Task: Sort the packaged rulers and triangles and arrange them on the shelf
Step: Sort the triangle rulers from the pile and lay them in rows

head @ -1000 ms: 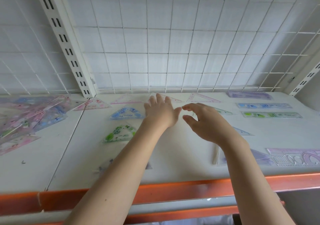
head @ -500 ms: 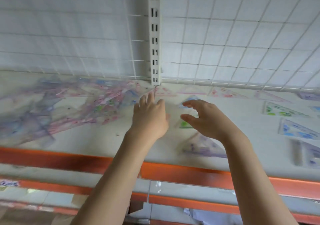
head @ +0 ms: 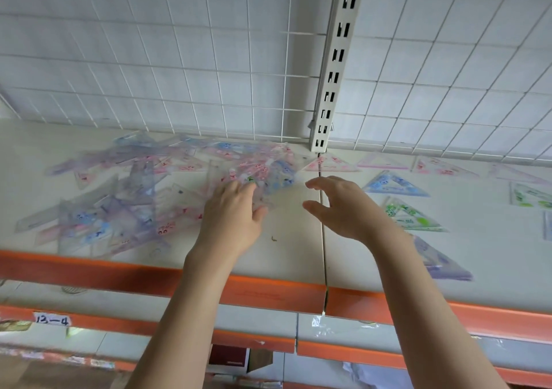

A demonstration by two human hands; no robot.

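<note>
A loose pile of packaged clear triangles and rulers (head: 131, 200) covers the left half of the white shelf (head: 294, 257). My left hand (head: 236, 218) reaches into the pile's right edge with its fingers stretched out, touching the packages. My right hand (head: 337, 206) hovers just right of the pile above the shelf seam, fingers and thumb apart, holding nothing. Single triangles lie spread out to the right: a pink one (head: 331, 164), a blue one (head: 394, 184), a green one (head: 413, 216) and a purple one (head: 440, 261) partly under my right forearm.
A white wire grid (head: 209, 59) backs the shelf, with a slotted upright post (head: 336, 68) above the seam. An orange lip (head: 119, 272) runs along the front edge. More triangles (head: 528, 195) lie at the far right. A lower shelf carries a handwritten label (head: 52, 320).
The view and both hands have swung left, from the laid-out triangles to the loose pile. My left hand now touches the pile; my right hand stays empty.
</note>
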